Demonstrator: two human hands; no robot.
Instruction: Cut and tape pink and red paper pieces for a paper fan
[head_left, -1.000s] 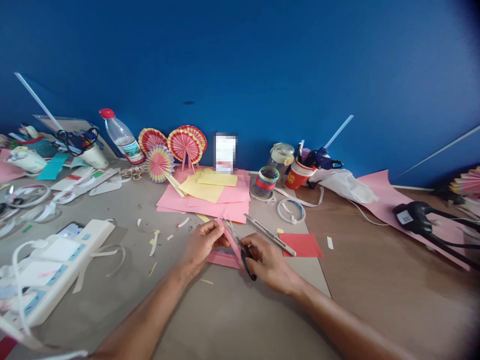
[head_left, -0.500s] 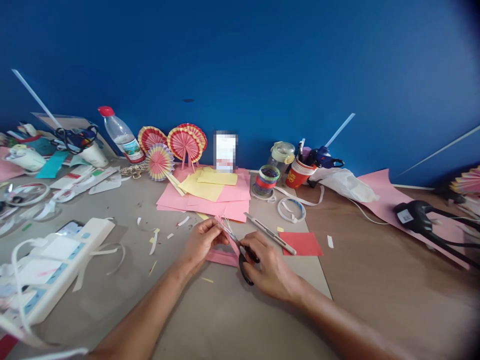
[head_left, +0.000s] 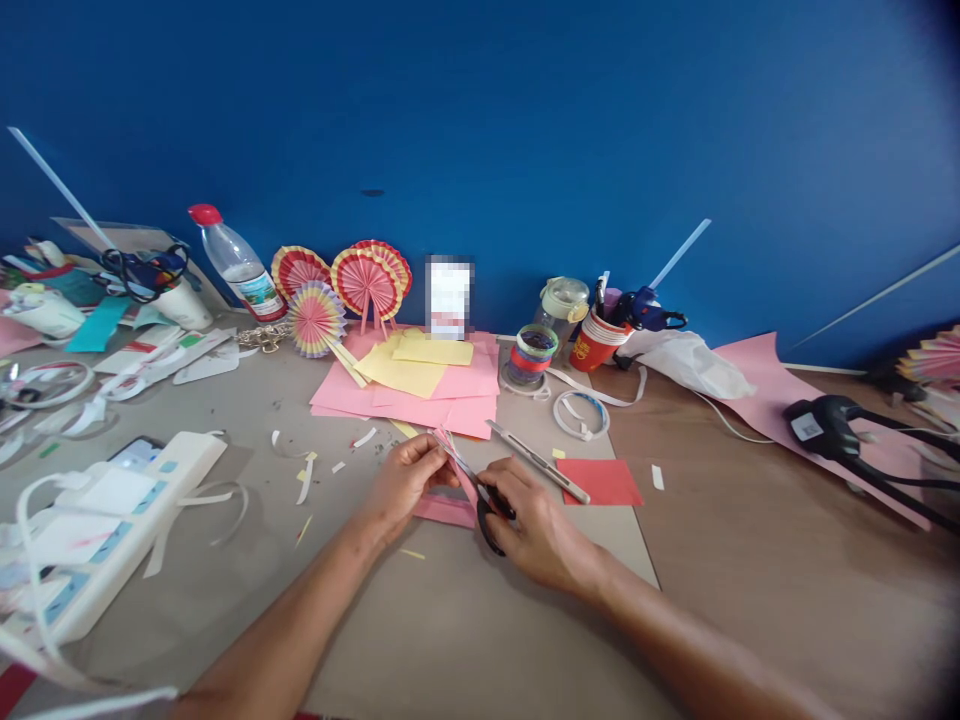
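Observation:
My left hand (head_left: 411,476) pinches a narrow strip of pink paper (head_left: 466,482) between thumb and fingers. My right hand (head_left: 529,515) is wrapped around the black handles of a pair of scissors (head_left: 491,528), whose blades lie along the strip and point toward the left fingertips. Another folded pink paper strip (head_left: 446,509) rests on the table under the hands. Just behind them are stacked pink sheets (head_left: 469,415) with yellow paper (head_left: 409,372) on top. A utility knife (head_left: 540,461) lies right of the scissors, its end over a red paper piece (head_left: 600,482).
Pleated paper fans (head_left: 367,285) and a red-capped bottle (head_left: 240,265) stand at the back. Rolls of tape (head_left: 534,350) and a red paper cup (head_left: 596,340) stand behind on the right. A white power strip (head_left: 142,540) with cables lies left. Paper scraps (head_left: 306,478) dot the table.
The scissor blades look closer together along the pink strip, and the handles are drawn slightly closer. Both hands keep their places; the whole view has shifted slightly.

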